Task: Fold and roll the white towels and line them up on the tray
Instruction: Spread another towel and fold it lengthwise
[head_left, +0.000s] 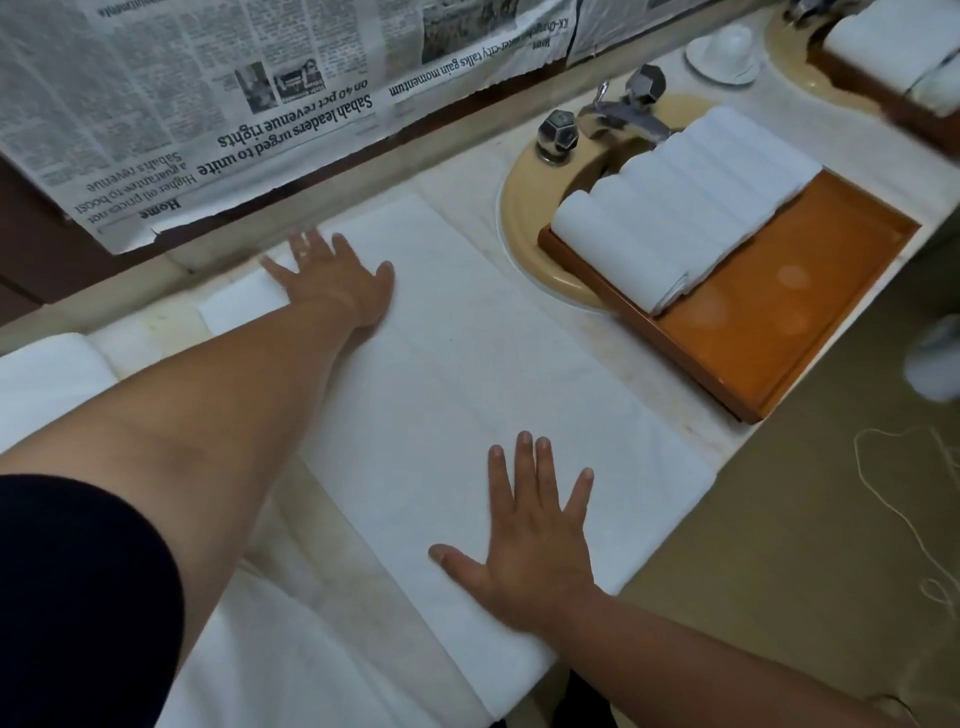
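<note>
A white towel (457, 374) lies folded into a long flat strip across the marble counter. My left hand (332, 275) presses flat on its far end, fingers spread. My right hand (524, 540) lies flat on its near end, fingers straight. To the right a wooden tray (779, 312) rests over the sink, with several rolled white towels (675, 208) lined up along its far side; its near half is bare.
A beige sink (524, 208) with a chrome tap (618, 111) sits under the tray. More white towels (47, 379) lie at the left and near edge. Newspaper (208, 104) covers the wall behind. A white cup (727, 49) stands at the back right.
</note>
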